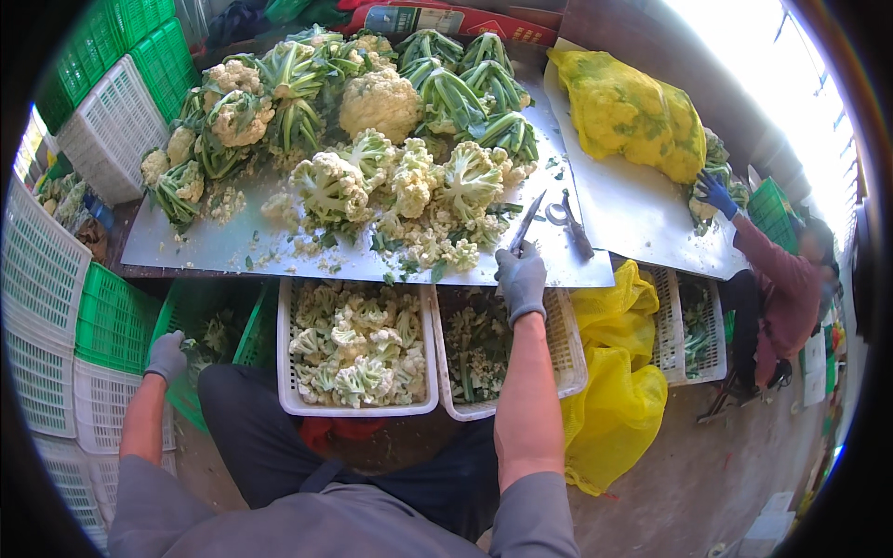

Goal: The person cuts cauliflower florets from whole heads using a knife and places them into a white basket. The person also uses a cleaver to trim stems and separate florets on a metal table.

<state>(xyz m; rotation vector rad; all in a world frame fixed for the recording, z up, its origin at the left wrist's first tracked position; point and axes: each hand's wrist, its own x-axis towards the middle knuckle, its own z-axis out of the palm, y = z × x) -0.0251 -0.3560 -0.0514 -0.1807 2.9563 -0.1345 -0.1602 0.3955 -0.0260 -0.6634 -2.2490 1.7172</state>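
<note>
My right hand (522,277), in a grey glove, grips a knife (530,220) at the front edge of the metal-topped table (209,254), its blade pointing away from me. My left hand (167,357), gloved too, is over the rim of a green crate at the left, with a small green-and-pale piece at its fingertips; whether it grips the piece is unclear. Cut cauliflower pieces (331,187) and crumbs lie on the table before me, with whole cauliflower heads (380,104) heaped behind. Scissors (573,227) rest right of the knife. Below, a white crate (284,349) holds florets.
A second crate (443,376) holds leaves and scraps. Yellow mesh sacks (614,411) hang at its right; a full one (628,115) lies on the table. Stacked crates (42,258) stand left. At the right, a co-worker (785,286) reaches a blue-gloved hand towards cauliflower.
</note>
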